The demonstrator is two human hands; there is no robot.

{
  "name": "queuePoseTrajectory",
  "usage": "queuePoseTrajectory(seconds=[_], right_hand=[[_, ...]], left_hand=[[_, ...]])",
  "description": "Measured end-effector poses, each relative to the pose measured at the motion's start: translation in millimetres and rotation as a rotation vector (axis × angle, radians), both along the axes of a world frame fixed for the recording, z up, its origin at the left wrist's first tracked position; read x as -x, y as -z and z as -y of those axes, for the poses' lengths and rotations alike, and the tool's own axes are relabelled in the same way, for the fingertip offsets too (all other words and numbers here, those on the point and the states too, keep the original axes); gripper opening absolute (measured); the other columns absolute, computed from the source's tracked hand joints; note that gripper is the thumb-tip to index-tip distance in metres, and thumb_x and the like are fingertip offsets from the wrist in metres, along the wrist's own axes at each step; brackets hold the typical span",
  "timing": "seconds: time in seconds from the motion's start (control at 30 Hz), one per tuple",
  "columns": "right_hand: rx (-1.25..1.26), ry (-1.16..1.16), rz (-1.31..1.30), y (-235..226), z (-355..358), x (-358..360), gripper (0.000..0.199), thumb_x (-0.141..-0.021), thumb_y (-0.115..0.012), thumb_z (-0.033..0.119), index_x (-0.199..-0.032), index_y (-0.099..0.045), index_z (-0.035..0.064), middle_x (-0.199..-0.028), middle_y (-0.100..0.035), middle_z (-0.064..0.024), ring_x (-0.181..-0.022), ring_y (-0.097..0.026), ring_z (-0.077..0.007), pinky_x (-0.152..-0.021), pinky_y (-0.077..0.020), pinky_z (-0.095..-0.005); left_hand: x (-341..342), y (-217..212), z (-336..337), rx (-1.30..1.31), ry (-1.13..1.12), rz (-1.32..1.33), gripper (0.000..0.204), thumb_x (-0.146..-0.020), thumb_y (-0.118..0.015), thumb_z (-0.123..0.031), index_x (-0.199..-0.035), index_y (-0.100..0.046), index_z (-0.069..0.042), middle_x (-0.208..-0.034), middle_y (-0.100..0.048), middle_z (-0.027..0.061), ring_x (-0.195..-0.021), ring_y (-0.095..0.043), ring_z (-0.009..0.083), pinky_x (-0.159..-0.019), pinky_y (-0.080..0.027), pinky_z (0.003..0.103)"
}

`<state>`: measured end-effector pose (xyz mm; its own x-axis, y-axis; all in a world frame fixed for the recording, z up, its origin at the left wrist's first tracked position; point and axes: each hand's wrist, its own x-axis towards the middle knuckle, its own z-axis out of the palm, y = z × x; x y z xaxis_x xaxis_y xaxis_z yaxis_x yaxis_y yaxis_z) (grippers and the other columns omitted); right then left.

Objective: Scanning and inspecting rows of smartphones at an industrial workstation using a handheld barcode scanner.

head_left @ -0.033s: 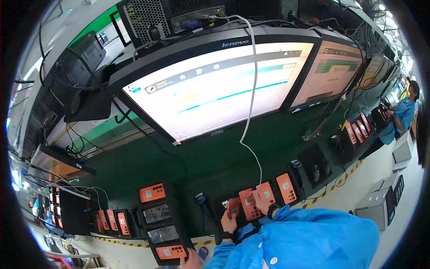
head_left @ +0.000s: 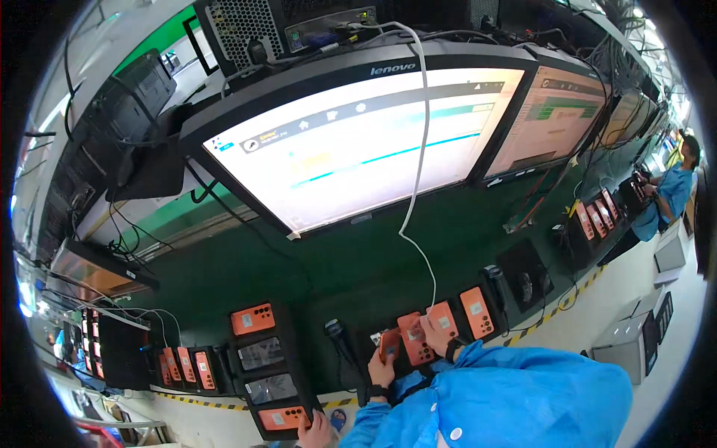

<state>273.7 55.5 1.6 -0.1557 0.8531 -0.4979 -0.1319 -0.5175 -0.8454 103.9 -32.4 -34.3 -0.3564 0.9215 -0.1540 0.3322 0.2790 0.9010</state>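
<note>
Tray (head_left: pixel 293 364) at seven o'clock: another person's hand (head_left: pixel 319 430) touches its lowest smartphone (head_left: pixel 273 419). Toward six, the wearer's left hand (head_left: pixel 381 370) is clamped on an orange smartphone (head_left: pixel 388 343); at five, the right hand (head_left: pixel 438 336) touches the neighbouring orange smartphone (head_left: pixel 411 328), its grip impossible to tell. A white-labelled smartphone (head_left: pixel 476 312) lies toward four.

orange phones (head_left: pixel 252 319): smooth backs, satin-looking, camera rings dark and shiny. dark slabs (head_left: pixel 272 389) in same tray: glossy, reflective. tray (head_left: pixel 294 360): matt black, plastic or foam, can't tell. bench surface (head_left: pixel 328 272): smooth dark green, low sheen. monitor bezel (head_left: pixel 314 84): black plastic, mostly matt. cable (head_left: pixel 426 142): smooth white plastic jacket. pc case panel (head_left: pixel 233 33): perforated metal. jacket (head_left: pixel 523 403): blue cloth, creased; buttons (head_left: pixel 455 434) smooth white.
</note>
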Motion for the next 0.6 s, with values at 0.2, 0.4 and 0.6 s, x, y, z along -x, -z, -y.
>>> queuePoseTrajectory(seconds=[0.2, 0.4, 0.6], right_hand=[[-0.291, -0.322, 0.195, -13.7, -10.3, 7.7, 0.026, -0.099, -0.041, 0.026, -0.100, -0.055, 0.0040, -0.090, -0.057, -0.0040, -0.085, -0.054, -0.0119, -0.076, -0.0457, -0.0266], [-0.545, -0.428, 0.075, -45.7, -14.9, 23.1, 0.023, -0.096, -0.049, 0.022, -0.103, -0.058, 0.0022, -0.092, -0.060, -0.0049, -0.090, -0.055, -0.0116, -0.079, -0.0455, -0.0281], [-0.455, -0.482, 0.152, -45.7, -9.5, 16.9, 0.017, -0.089, -0.059, 0.011, -0.101, -0.063, 0.0001, -0.088, -0.065, -0.0067, -0.084, -0.062, -0.0131, -0.074, -0.0503, -0.0279]], left_hand=[[3.8, -32.6, -5.5, -0.113, 0.080, 0.021, 0.027, -0.077, -0.067, -0.017, -0.099, -0.062, -0.003, -0.084, -0.067, 0.0132, -0.077, -0.066, 0.0205, -0.071, -0.050, 0.033], [7.5, -67.6, -32.2, -0.128, 0.149, 0.404, 0.017, -0.083, -0.059, 0.002, -0.101, -0.057, 0.000, -0.094, -0.063, 0.0066, -0.088, -0.060, 0.0123, -0.078, -0.047, 0.025], [2.7, -73.4, -23.3, -0.116, 0.032, 0.460, 0.024, -0.083, -0.058, 0.006, -0.106, -0.054, 0.000, -0.097, -0.063, 0.0077, -0.090, -0.061, 0.0139, -0.081, -0.048, 0.025]])
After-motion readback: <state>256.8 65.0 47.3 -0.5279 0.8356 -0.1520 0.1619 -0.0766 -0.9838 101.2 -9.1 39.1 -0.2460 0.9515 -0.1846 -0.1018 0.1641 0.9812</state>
